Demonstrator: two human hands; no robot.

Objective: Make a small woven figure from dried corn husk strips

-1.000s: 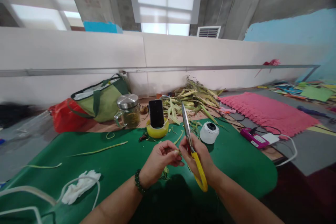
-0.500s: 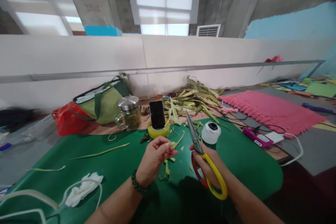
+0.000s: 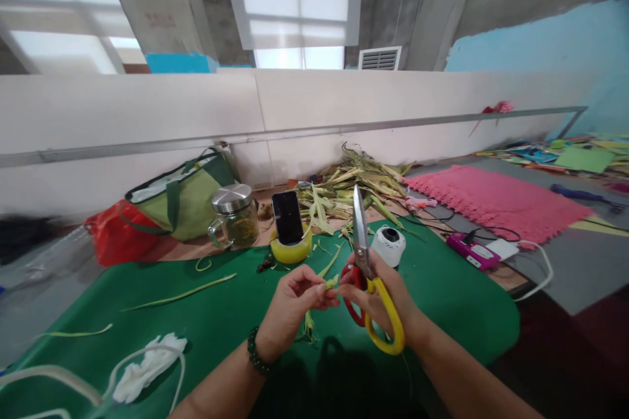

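Note:
My left hand (image 3: 299, 298), with a dark beaded bracelet (image 3: 256, 350) at the wrist, pinches a small pale-green piece of plant leaf (image 3: 331, 283) between thumb and fingers. Close beside it, my right hand (image 3: 381, 294) holds scissors (image 3: 362, 242) with one red and one yellow handle. The blades are together and point up and away from me. My right fingertips are near the leaf piece; whether they touch it I cannot tell. Shredded green strands (image 3: 308, 327) show below my left hand, and a cut strip (image 3: 330, 262) lies just beyond it.
A green mat (image 3: 211, 321) covers the table. At its far side are a glass mug (image 3: 236, 216), a phone (image 3: 287, 217) in a yellow roll, a white spool (image 3: 389, 247) and a heap of leaves (image 3: 358, 177). White tissue (image 3: 147, 370) lies at left, a purple device (image 3: 472, 251) at right.
My right hand has moved left, bringing its fingertips close to the leaf piece. The scissors have turned more upright. The view has shifted slightly to the right.

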